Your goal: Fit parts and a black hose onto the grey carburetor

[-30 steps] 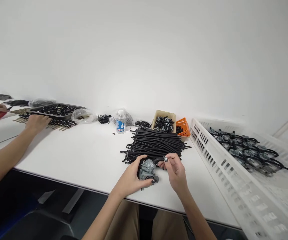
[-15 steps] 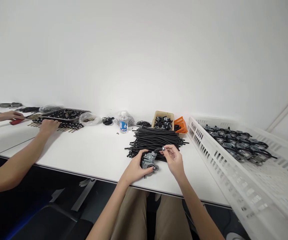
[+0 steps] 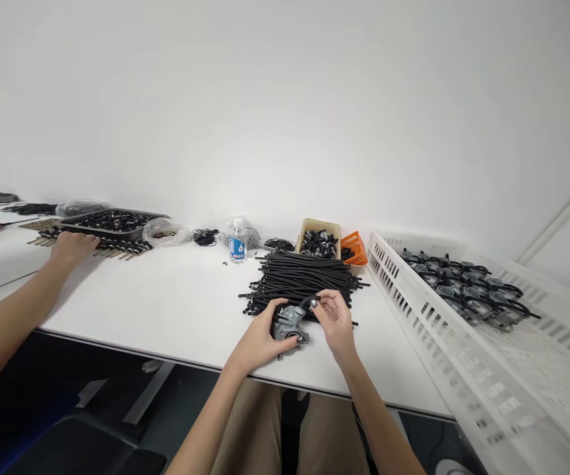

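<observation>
Near the table's front edge, my left hand (image 3: 261, 338) is closed around a small grey metal carburetor (image 3: 291, 321), thumb along its lower side. My right hand (image 3: 333, 318) pinches a short black rubber hose (image 3: 308, 302) at the upper right of the carburetor. The fingers partly hide where hose and metal meet, so I cannot tell how they join. Just behind both hands lies a thick pile of black hoses (image 3: 305, 274) across the white table.
At right, a white slatted crate (image 3: 413, 316) holds several carburetors (image 3: 468, 284). Behind the hoses are a beige bin (image 3: 320, 224) of small parts, an orange basket (image 3: 355, 247) and a clear bottle (image 3: 238, 242). A co-worker's hand (image 3: 73, 245) rests by a metal tray (image 3: 111, 224) at left.
The view has shifted slightly to the right. My left hand keeps hold of the carburetor while my right hand, pinching the hose, has come a little closer to it.
</observation>
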A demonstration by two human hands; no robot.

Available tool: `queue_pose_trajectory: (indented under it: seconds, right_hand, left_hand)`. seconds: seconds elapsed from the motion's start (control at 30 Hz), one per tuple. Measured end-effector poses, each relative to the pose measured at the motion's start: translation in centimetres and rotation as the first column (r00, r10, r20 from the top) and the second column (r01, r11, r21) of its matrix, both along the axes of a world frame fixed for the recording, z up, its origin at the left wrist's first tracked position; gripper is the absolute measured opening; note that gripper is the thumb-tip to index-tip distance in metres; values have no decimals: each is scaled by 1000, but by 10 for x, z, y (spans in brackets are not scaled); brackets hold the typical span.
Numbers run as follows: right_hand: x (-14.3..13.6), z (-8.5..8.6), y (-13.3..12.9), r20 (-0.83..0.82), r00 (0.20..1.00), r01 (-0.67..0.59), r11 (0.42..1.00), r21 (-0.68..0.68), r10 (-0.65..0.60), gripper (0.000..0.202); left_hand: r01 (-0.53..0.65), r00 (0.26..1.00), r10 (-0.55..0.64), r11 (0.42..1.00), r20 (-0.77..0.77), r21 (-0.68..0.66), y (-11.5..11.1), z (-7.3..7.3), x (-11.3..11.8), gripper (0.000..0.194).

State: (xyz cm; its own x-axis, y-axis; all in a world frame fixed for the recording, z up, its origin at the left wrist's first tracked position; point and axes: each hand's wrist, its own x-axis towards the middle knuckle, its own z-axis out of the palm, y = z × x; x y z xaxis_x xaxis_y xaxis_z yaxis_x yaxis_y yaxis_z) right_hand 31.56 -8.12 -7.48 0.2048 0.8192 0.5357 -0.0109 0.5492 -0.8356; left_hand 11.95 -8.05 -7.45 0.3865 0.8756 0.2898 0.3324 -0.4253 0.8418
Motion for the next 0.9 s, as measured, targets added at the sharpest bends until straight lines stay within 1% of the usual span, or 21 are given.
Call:
queue_pose_trajectory:
  seconds: [0.1,0.13,0.23,0.3,0.4,0.47,0.53,0.67,0.9]
  right_hand:
    - [-7,-6,3,-42,999,-29,998,52,31,37]
    - [-9,-7,2,-68,996,-60,996,59,64,36]
    - [-15,-10,-5,-139,966,-217,976,33,219,31]
    - [-17,-11,-12,-148,951,-273,962,12,272,31]
    - [-17,-10,-18,-129,958,-257,966,-2,255,40]
    - [-15,-8,-18,-120,965,-237,972,-8,234,44]
    - [-13,-7,-15,-95,969,-231,973,-14,228,41]
    - [-10,-9,-9,-34,965,-261,964,-57,260,36]
    - [-13,-19,-1,-79,961,-269,962,-33,266,40]
  left_hand:
    - [3,1000,-3,1000,7,-15,0,0,0,69]
    - [2,1000,-2,1000,9,-17,1,0,0,69]
    - [9,1000,-9,1000,14,-25,1,-1,1,70]
    - [20,1000,-19,999,21,-27,2,-2,1,71]
    - [26,999,-26,999,30,-29,2,-2,1,72]
    - [17,1000,-16,999,20,-28,3,-2,1,72]
    - [9,1000,-9,1000,6,-29,3,-3,1,72]
    - [13,1000,-13,1000,14,-19,3,-4,1,72]
    - [26,999,-26,1000,26,8,5,-7,1,72]
